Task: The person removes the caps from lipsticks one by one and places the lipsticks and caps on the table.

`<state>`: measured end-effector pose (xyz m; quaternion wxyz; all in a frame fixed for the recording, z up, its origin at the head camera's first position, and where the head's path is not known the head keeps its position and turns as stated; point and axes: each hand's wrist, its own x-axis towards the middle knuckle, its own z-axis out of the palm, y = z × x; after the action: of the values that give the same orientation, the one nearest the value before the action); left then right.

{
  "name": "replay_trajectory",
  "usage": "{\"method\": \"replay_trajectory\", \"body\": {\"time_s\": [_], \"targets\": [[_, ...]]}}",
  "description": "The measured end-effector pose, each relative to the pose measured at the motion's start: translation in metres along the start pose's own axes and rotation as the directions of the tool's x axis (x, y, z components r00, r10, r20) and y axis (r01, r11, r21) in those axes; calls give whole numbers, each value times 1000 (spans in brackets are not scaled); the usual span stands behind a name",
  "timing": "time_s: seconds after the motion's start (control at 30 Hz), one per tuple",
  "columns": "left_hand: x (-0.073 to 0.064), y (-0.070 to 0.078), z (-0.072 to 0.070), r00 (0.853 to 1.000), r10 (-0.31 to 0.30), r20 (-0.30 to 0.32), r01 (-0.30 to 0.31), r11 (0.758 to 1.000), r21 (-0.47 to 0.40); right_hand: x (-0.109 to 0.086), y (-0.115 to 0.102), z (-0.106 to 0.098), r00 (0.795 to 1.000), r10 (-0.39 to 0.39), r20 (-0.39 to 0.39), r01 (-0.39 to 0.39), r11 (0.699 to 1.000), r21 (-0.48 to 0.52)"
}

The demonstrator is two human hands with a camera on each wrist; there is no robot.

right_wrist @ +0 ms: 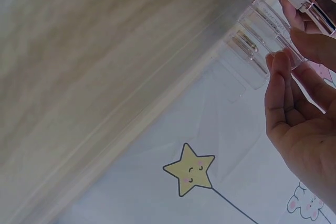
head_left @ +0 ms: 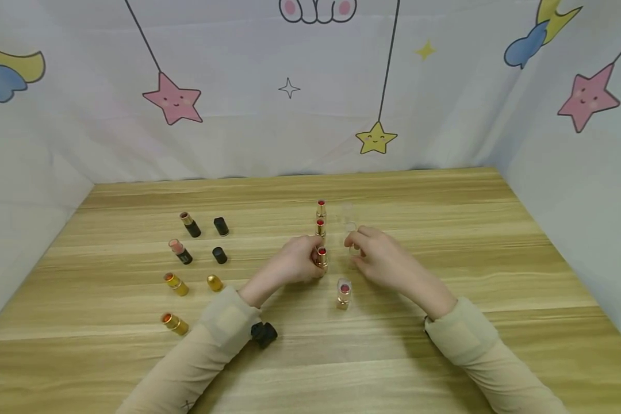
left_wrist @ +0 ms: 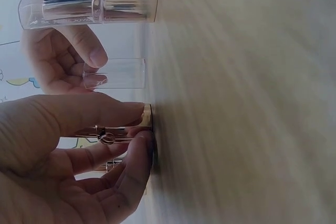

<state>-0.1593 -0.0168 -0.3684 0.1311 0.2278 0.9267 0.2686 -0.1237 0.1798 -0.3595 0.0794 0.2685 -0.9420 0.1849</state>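
Low on its gold base, my left hand [head_left: 297,260] pinches an uncapped red lipstick [head_left: 322,256] that stands upright on the wooden table. To its right, the thumb and fingertips of my right hand [head_left: 385,257] pinch a clear lipstick cap [left_wrist: 126,73], its rim close to the tabletop in the left wrist view. Two more uncapped gold lipsticks stand in a row behind the held one, the farther lipstick [head_left: 321,209] and the nearer lipstick [head_left: 320,226]. Another clear cap [head_left: 347,212] stands behind my right hand. In front stands a gold lipstick [head_left: 344,295] under its clear cap.
At the left are a dark lipstick [head_left: 190,225], a pink lipstick [head_left: 180,251] and two gold-cased orange-red lipsticks [head_left: 176,284]. Beside them lie black caps [head_left: 221,226] and a gold cap [head_left: 214,282]. A white curtain [head_left: 248,138] with printed stars surrounds the table's back and sides.
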Motion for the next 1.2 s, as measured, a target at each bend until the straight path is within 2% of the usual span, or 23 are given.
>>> {"method": "replay_trajectory", "body": {"time_s": [0.1,0.3,0.47,0.67,0.83,0.9,1.07,1.2], "targets": [[0,0,0,1000,8,6,-8,1000,-8,0,0,0,1000,6,-1,-6,1000,4],[-3,-1,1,1000,-19,4,19,1000,-18,-2,0,1,1000,8,6,-8,1000,-5],[-11,2,0,999,-30,-35,31,999,8,-5,1,-2,1000,-13,-5,13,1000,-3],[-33,14,-6,995,-10,-100,22,993,119,-11,-5,-19,997,-10,-80,12,1000,18],[-50,23,-8,995,47,-89,-26,974,226,-18,-16,-33,985,-30,-173,35,999,24],[-55,25,-7,996,64,-64,-49,975,218,-21,-20,-36,980,-55,-191,59,998,15],[-62,28,-2,994,110,-3,-109,986,126,-28,-32,-39,968,-126,-215,125,992,-18],[-64,28,4,989,146,11,-146,986,75,-33,-40,-38,967,-157,-202,155,988,-26]]}}
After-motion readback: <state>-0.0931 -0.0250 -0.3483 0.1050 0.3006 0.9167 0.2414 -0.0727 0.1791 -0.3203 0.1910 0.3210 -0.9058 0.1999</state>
